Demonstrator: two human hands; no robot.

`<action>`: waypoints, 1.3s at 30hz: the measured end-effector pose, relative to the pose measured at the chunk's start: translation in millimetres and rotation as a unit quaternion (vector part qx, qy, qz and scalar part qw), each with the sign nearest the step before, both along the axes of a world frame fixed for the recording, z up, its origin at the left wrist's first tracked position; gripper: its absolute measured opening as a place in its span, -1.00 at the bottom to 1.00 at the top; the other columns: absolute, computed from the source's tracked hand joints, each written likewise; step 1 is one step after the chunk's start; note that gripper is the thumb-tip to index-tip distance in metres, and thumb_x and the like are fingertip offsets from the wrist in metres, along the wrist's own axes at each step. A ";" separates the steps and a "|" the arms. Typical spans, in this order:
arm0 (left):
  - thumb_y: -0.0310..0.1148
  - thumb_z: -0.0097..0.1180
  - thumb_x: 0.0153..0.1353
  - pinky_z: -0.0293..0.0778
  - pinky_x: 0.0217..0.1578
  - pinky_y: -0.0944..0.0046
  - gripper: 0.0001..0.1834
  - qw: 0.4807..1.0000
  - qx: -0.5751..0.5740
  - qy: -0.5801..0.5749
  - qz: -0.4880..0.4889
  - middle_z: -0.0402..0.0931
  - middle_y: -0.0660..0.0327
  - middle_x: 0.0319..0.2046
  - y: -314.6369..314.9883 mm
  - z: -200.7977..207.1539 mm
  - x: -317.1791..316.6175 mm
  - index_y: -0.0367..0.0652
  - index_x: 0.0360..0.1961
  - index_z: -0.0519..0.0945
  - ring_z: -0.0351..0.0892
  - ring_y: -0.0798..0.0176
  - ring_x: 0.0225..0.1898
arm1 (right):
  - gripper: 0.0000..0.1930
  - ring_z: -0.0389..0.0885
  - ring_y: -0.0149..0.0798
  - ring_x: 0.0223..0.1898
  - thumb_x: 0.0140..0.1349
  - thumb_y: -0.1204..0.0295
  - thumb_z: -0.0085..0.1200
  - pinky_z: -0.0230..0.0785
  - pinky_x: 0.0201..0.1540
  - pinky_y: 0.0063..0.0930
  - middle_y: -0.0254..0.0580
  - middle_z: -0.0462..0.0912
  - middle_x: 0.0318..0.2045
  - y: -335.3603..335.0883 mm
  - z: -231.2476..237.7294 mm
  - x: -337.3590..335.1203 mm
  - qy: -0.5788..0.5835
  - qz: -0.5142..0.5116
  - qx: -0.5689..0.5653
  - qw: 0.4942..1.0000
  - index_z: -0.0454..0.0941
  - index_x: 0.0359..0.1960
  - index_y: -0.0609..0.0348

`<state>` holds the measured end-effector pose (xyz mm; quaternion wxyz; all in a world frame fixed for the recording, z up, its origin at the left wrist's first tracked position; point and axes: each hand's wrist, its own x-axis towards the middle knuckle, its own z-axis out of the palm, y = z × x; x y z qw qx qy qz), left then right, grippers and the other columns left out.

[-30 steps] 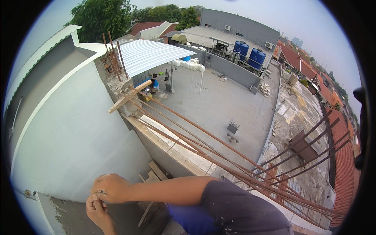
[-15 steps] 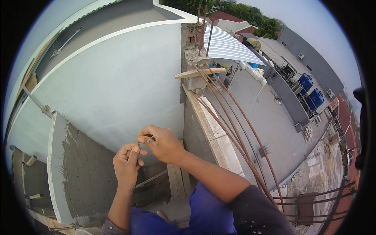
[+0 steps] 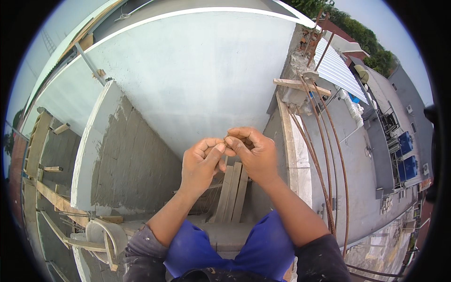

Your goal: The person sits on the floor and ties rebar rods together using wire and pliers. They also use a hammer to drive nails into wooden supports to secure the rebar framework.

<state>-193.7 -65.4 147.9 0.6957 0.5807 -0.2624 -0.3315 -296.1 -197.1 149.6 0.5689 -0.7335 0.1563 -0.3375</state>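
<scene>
Both of my hands are raised in front of me, their fingertips meeting in the middle of the view. My left hand (image 3: 199, 164) is closed, thumb pressed against the bent fingers. My right hand (image 3: 257, 155) pinches thumb to forefinger right against the left fingertips. Something small and dark seems to sit between the fingertips, too small to name. Behind the hands rises a pale painted wall (image 3: 197, 80). Below them, narrow wooden planks (image 3: 230, 192) lean beyond my knees.
A rough grey wall (image 3: 131, 155) with a pale edge stands at left. Below it is a whitish bucket (image 3: 121, 235) with wood strips across it. Long rusty steel bars (image 3: 324, 141) arch along the right, beside a ledge (image 3: 300, 178) above a lower roof.
My view has swung left, so the wall and bars appear farther right. My hands have stayed together at the fingertips; the right one has come lower, more level with the left.
</scene>
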 end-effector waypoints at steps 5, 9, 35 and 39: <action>-0.39 0.12 0.46 0.31 -0.61 0.54 -0.82 0.996 0.016 -0.085 0.034 0.76 0.15 -0.30 -0.9 -4.7 0.7 -0.28 -0.05 0.63 0.58 0.51 -0.54 | -0.76 0.78 -0.36 -0.23 0.37 0.42 0.28 0.64 -0.13 -0.47 -0.14 0.79 -0.24 -0.6 -3.4 4.1 -0.033 0.036 0.122 0.991 0.64 -0.04 0.31; -0.42 0.13 0.45 0.34 -0.59 0.53 -0.82 0.994 -0.003 -0.102 0.039 0.77 0.13 -0.33 -4.4 -7.1 1.9 -0.33 -0.07 0.63 0.57 0.51 -0.55 | -0.77 0.74 -0.39 -0.17 0.44 0.42 0.19 0.59 -0.13 -0.52 -0.15 0.75 -0.22 -4.5 -8.1 6.6 0.021 0.051 0.113 0.992 0.61 -0.01 0.34; -0.34 0.15 0.46 0.13 -0.63 0.54 -0.82 0.999 -0.017 -0.044 -0.024 0.64 0.20 -0.49 0.3 -5.4 9.6 -0.23 -0.25 0.60 0.22 0.57 -0.67 | -0.92 0.71 -0.31 -0.32 0.34 0.51 0.18 0.57 -0.22 -0.38 -0.22 0.73 -0.26 -18.3 -17.0 2.4 -0.124 0.052 -0.145 0.980 0.63 -0.16 0.13; -0.42 0.17 0.39 0.07 -0.66 0.52 -0.88 0.989 0.035 0.066 -0.131 0.54 0.26 -0.58 15.8 4.7 26.3 -0.25 -0.27 0.60 0.17 0.57 -0.69 | -0.89 0.71 -0.25 -0.30 0.23 0.42 0.25 0.59 -0.23 -0.32 -0.34 0.72 -0.24 -28.6 -12.4 -3.7 -0.138 0.057 -0.372 0.916 0.66 -0.21 -0.01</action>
